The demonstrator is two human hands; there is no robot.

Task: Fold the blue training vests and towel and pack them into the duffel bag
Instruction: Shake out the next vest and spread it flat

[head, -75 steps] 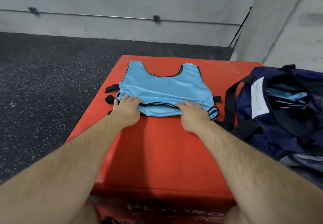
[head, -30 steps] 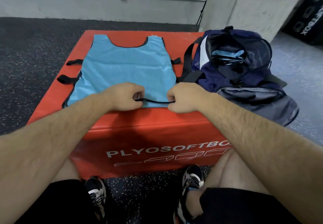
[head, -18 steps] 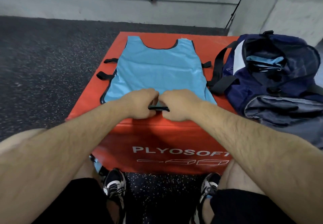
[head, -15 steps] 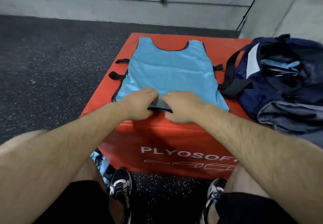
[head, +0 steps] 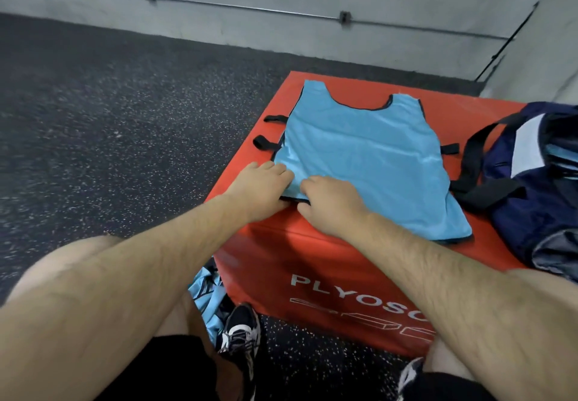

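Pinching near hem of blue vest (head: 375, 156), flat on plyo box (head: 453, 89), left hand (head: 259, 188) and right hand (head: 331, 203) sit close together; suggest widening grips, hem taut, folding toward 12 o'clock.

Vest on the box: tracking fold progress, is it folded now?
No, the vest lies spread flat on the red box, full length showing.

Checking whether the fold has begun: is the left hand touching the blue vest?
Touching. The head view shows the left hand gripping the blue training vest at its near hem, with no gap.
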